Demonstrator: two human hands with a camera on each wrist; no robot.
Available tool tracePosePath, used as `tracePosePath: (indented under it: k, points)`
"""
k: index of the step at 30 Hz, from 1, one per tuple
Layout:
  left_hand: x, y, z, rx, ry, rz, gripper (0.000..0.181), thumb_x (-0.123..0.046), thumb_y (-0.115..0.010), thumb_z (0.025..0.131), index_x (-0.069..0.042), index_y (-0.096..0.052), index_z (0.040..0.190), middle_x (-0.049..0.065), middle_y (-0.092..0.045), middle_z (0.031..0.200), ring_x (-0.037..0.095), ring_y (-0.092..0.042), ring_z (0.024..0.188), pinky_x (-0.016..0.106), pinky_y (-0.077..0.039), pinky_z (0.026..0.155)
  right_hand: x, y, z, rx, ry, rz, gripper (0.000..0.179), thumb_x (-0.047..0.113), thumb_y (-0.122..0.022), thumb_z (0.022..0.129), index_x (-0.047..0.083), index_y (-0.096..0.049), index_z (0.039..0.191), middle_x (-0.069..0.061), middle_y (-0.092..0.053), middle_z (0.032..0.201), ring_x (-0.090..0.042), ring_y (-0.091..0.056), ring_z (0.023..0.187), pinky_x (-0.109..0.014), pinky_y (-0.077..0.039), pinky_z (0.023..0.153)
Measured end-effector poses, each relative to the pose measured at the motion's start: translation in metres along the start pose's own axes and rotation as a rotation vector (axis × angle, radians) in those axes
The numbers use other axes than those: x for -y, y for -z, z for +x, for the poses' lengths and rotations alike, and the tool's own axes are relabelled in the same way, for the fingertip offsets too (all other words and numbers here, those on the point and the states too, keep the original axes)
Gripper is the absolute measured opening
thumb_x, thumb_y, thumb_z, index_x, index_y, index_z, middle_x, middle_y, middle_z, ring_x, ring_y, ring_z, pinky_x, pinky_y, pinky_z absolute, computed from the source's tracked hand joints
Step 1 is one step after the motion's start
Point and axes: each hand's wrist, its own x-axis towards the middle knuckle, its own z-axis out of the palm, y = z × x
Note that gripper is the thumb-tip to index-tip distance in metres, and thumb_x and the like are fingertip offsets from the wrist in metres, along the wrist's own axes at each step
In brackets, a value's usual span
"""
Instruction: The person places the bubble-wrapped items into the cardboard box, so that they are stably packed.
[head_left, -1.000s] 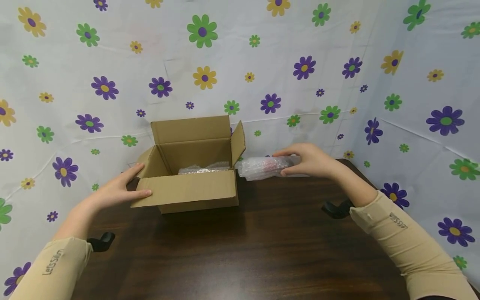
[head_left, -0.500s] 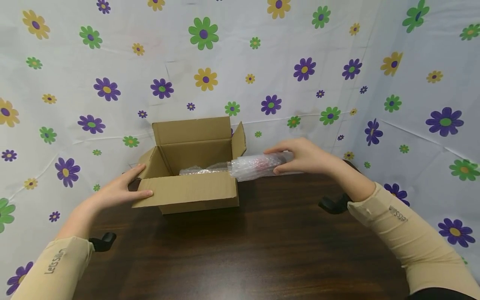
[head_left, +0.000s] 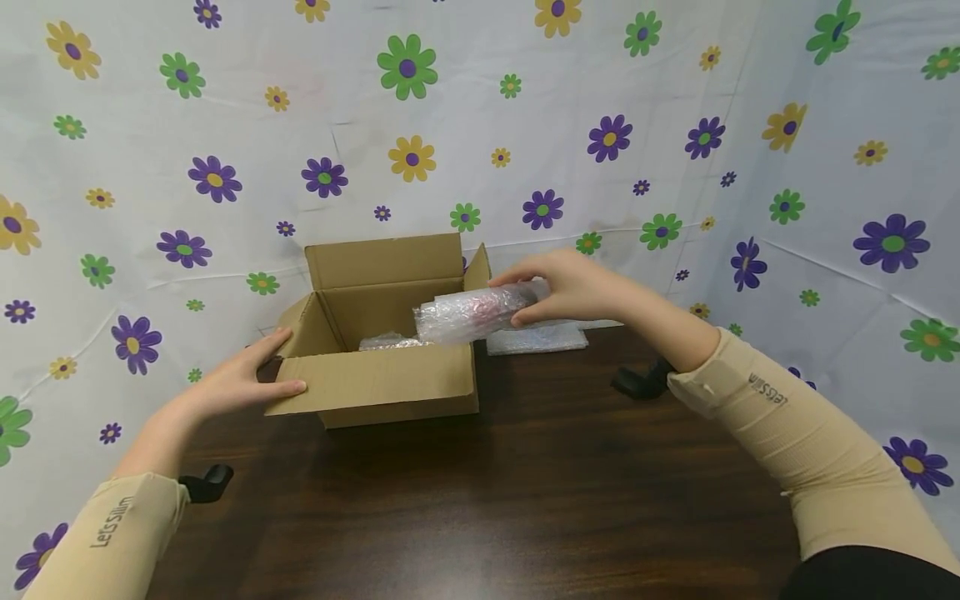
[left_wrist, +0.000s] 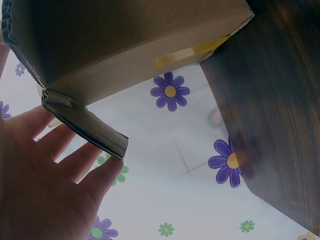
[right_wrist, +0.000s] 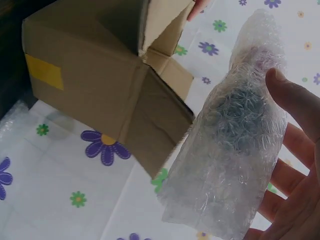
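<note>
Right hand (head_left: 573, 286) grasping bubble-wrapped parcel (head_left: 474, 315), parcel up at the box (head_left: 401, 414) mouth; work looks midway.
Parcel pinched between thumb and fingers, free end over the opening, other end above the right side, not resting inside. Left hand (head_left: 232, 379) clenches nothing: fingers straight against the left flap (head_left: 297, 323), thumb on the front flap (head_left: 367, 381), likely steadying. Done, by the look: some wrap (head_left: 384, 342) already in the box; whether it covers anything, cannot tell. Left, probably: parcel inside, perhaps the flat sheet (head_left: 537, 339) on the desk (head_left: 450, 500) just right of the box, flaps closed.
</note>
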Motion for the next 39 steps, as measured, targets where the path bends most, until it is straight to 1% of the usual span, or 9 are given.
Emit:
tracePosePath:
  k: [3, 6, 9, 15, 18, 24, 31, 36, 39]
  points:
    - [-0.001, 0.000, 0.000, 0.000, -0.001, -0.003, 0.097, -0.041, -0.072, 0.085, -0.002, -0.016, 0.155, 0.031, -0.016, 0.155, 0.053, -0.017, 0.138, 0.070, -0.021, 0.104, 0.005, 0.005, 0.012, -0.005, 0.000, -0.007, 0.050, 0.029, -0.081, 0.081, 0.020, -0.066, 0.127, 0.001, -0.064, 0.125, -0.016, -0.058, 0.097, -0.036, -0.048, 0.075]
    - [-0.001, 0.000, 0.001, -0.002, -0.005, -0.009, 0.098, -0.041, -0.072, 0.085, -0.002, -0.015, 0.154, 0.031, -0.016, 0.155, 0.053, -0.017, 0.138, 0.070, -0.020, 0.104, 0.011, 0.009, 0.024, -0.018, 0.012, -0.019, 0.050, 0.028, -0.081, 0.081, 0.019, -0.066, 0.127, -0.001, -0.065, 0.124, -0.017, -0.057, 0.095, -0.035, -0.046, 0.072]
    - [-0.001, 0.000, 0.001, -0.004, -0.008, -0.012, 0.098, -0.040, -0.072, 0.085, -0.001, -0.015, 0.154, 0.032, -0.016, 0.154, 0.053, -0.017, 0.138, 0.070, -0.020, 0.104, 0.016, 0.010, 0.037, -0.031, 0.025, -0.030, 0.049, 0.027, -0.081, 0.081, 0.017, -0.066, 0.127, -0.001, -0.065, 0.123, -0.017, -0.058, 0.101, -0.035, -0.047, 0.076]
    - [-0.001, 0.000, 0.002, -0.002, -0.012, -0.015, 0.098, -0.040, -0.072, 0.085, -0.001, -0.015, 0.154, 0.032, -0.015, 0.154, 0.053, -0.016, 0.138, 0.070, -0.020, 0.104, 0.023, 0.005, 0.061, -0.037, 0.021, -0.034, 0.051, 0.030, -0.079, 0.083, 0.018, -0.064, 0.130, 0.000, -0.063, 0.128, -0.017, -0.056, 0.113, -0.037, -0.047, 0.091]
    - [-0.001, 0.000, 0.002, -0.003, -0.011, -0.020, 0.098, -0.039, -0.073, 0.085, 0.000, -0.015, 0.154, 0.032, -0.015, 0.154, 0.053, -0.016, 0.138, 0.070, -0.019, 0.104, 0.028, 0.001, 0.073, -0.035, 0.018, -0.063, 0.052, 0.033, -0.077, 0.084, 0.019, -0.062, 0.132, 0.002, -0.061, 0.130, -0.016, -0.055, 0.117, -0.037, -0.045, 0.097]
    - [-0.002, 0.000, 0.001, -0.003, -0.011, -0.020, 0.099, -0.039, -0.073, 0.085, 0.001, -0.015, 0.154, 0.032, -0.015, 0.154, 0.053, -0.016, 0.138, 0.070, -0.019, 0.104, 0.036, -0.010, 0.099, -0.024, 0.022, -0.105, 0.052, 0.038, -0.075, 0.085, 0.020, -0.062, 0.132, 0.003, -0.062, 0.128, -0.015, -0.056, 0.114, -0.034, -0.046, 0.095]
    - [0.000, -0.001, 0.001, -0.003, -0.009, -0.032, 0.099, -0.039, -0.073, 0.085, -0.001, -0.014, 0.154, 0.031, -0.014, 0.155, 0.053, -0.015, 0.139, 0.070, -0.019, 0.104, 0.043, -0.025, 0.127, 0.005, 0.015, -0.072, 0.051, 0.036, -0.076, 0.084, 0.018, -0.063, 0.130, 0.003, -0.065, 0.124, -0.014, -0.057, 0.113, -0.031, -0.044, 0.096]
    - [0.001, 0.000, 0.001, 0.001, 0.001, -0.035, 0.099, -0.039, -0.073, 0.085, -0.002, -0.013, 0.155, 0.031, -0.013, 0.155, 0.053, -0.014, 0.139, 0.071, -0.019, 0.104, 0.042, -0.037, 0.142, 0.018, -0.024, -0.018, 0.052, 0.033, -0.078, 0.082, 0.015, -0.064, 0.129, 0.001, -0.066, 0.122, -0.013, -0.057, 0.109, -0.029, -0.045, 0.094]
    - [0.001, 0.000, 0.001, 0.004, 0.000, -0.033, 0.099, -0.040, -0.073, 0.085, -0.002, -0.013, 0.155, 0.031, -0.013, 0.155, 0.053, -0.014, 0.139, 0.071, -0.018, 0.104, 0.039, -0.044, 0.150, 0.031, -0.053, -0.016, 0.052, 0.032, -0.079, 0.081, 0.014, -0.064, 0.128, 0.001, -0.065, 0.122, -0.012, -0.057, 0.108, -0.028, -0.045, 0.092]
